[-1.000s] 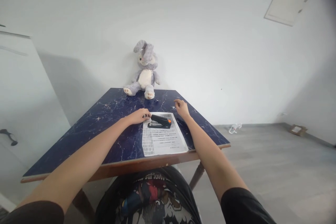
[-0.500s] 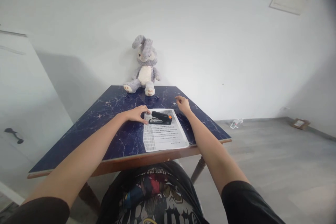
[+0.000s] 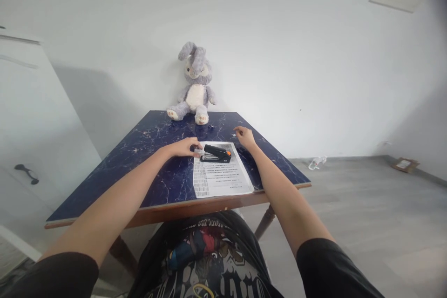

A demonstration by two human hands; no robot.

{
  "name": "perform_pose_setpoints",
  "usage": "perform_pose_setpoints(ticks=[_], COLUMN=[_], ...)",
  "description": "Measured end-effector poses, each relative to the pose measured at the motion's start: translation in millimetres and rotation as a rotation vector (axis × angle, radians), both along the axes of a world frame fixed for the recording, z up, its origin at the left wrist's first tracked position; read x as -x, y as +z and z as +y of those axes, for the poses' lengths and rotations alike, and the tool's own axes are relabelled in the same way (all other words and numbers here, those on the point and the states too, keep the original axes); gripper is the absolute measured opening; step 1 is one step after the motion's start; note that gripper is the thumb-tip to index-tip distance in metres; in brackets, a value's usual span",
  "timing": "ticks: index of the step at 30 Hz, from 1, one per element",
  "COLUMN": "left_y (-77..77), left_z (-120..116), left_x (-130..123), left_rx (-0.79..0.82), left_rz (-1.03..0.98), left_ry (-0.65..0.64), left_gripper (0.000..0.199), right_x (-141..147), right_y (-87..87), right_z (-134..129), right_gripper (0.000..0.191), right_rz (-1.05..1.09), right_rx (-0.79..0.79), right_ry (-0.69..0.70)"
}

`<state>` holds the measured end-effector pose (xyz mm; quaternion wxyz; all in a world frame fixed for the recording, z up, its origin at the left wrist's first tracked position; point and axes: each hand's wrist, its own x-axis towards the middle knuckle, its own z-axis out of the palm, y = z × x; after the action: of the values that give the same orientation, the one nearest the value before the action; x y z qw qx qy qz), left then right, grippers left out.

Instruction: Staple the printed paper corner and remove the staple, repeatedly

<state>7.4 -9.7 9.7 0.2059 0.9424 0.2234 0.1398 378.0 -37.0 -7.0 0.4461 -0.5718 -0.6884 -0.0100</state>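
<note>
A printed sheet of paper [image 3: 223, 186] lies on the table near its front edge. On the upper part of the sheet rests a black stapler [image 3: 217, 154] with an orange piece at its right end. My left hand [image 3: 186, 147] is at the sheet's upper left edge, just left of the stapler, with thumb and fingers closed on the paper's edge. To the right of the sheet, my right hand [image 3: 246, 138] hovers or rests near the tabletop, fingers loosely curled and nothing visible in them.
A grey plush rabbit [image 3: 196, 86] sits at the back of the blue marbled table [image 3: 157, 186], against the wall. A cabinet door with a dark handle [image 3: 26, 173] stands at left. On the floor at right are a clear plastic item [image 3: 317, 162] and a small brown box [image 3: 404, 165].
My left thumb and fingers have come together at the paper's left edge. My right hand has hardly moved. The whole view has shifted slightly.
</note>
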Motion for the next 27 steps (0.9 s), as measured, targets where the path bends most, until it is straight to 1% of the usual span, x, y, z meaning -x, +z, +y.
perform_pose_setpoints(ticks=[3,9,15,27], left_y=[-3.4,-5.3,-9.7,-9.3], left_z=[3.5,4.5,8.2,5.7], left_x=[-0.2,-2.0,-2.4,-3.4], left_rx=[0.007,-0.025,-0.036,-0.031], left_rz=[-0.023,-0.044,-0.049,-0.061], left_ry=[0.008,0.012,0.02,0.039], left_gripper=[0.053,0.051,0.053,0.047], right_x=[0.0,-0.9,-0.9,0.7], right_y=[-0.7,-3.2,-3.2,-0.4], right_z=[0.9,3.6,2.8,0.2], right_gripper=[0.035,0.036,0.036,0.034], right_rz=[-0.01,-0.001,-0.004,-0.003], right_rx=[0.005,0.013,0.024,0.034], right_ry=[0.003,0.011,0.011,0.022])
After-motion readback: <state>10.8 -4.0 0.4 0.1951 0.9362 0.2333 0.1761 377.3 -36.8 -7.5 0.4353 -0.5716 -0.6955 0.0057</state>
